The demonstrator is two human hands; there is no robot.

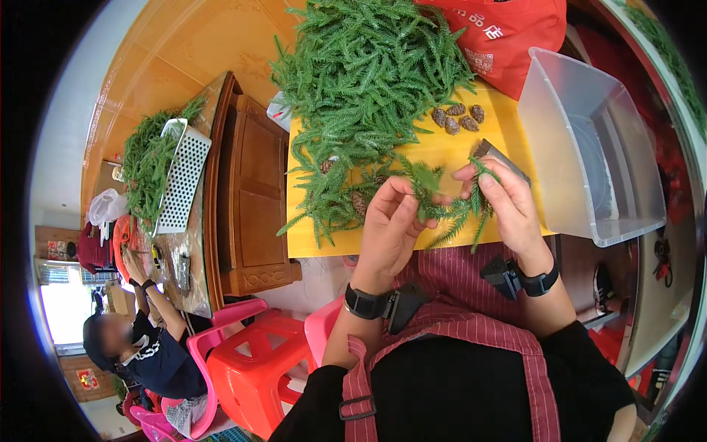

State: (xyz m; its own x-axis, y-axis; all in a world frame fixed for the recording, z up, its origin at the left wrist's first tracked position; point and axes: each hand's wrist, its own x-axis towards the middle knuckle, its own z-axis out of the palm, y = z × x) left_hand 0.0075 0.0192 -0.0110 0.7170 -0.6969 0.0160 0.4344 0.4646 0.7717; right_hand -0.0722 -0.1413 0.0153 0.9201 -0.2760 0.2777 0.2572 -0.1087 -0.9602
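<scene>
Yellow tabletop (453, 155) spans the head view's middle. At three o'clock from centre, my left hand (390, 227) and right hand (515, 214) pinch green sprigs (458, 215) between thumbs and fingertips; one piece or two, blur won't tell me. I'd judge them light and springy, best gripped by the stem. Toward two-thirty stands a clear bin (549, 125); toward nine-thirty, a white basket (184, 177) with more greenery (143, 166).

Left grip (389, 234), right grip (513, 208) (both curled)
</scene>
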